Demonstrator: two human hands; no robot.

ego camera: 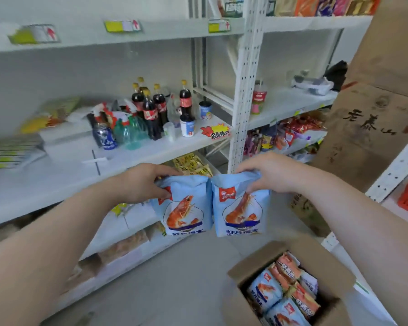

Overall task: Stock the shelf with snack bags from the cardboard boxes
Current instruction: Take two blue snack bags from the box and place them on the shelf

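Two snack bags [185, 208] hung side by side above the cardboard box [250, 262], left hand [144, 182] pinching one top, right hand [271, 175] the other. Best was to stand them straight on the shelf [57, 177].

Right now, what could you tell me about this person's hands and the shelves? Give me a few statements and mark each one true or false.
1. The left hand grips the left bag and the right hand grips the right bag; both bags are blue with a shrimp picture. True.
2. The cardboard box is empty. False: it holds more snack bags, blue and orange.
3. Dark soda bottles stand on the shelf. True.
4. The two held bags rest on that shelf. False: they hang in the air in front of it, side by side.
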